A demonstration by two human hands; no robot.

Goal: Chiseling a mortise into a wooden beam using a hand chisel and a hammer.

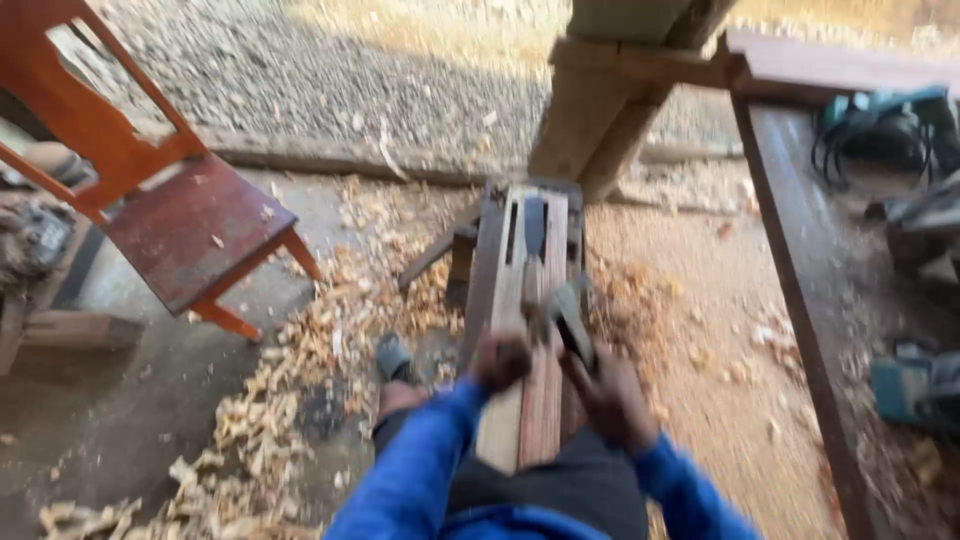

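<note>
I look down along a narrow wooden bench with long boards lying on it, one pale and one reddish. A hand plane rests on the boards. My left hand is closed on the front knob of the plane. My right hand grips its rear handle. Both arms wear blue sleeves. My foot in a grey sandal stands on the ground left of the bench. The picture is blurred by motion.
Wood shavings cover the ground to the left, sawdust to the right. A red-brown wooden chair stands at left. A long workbench at right carries teal power tools. A timber post rises beyond the bench.
</note>
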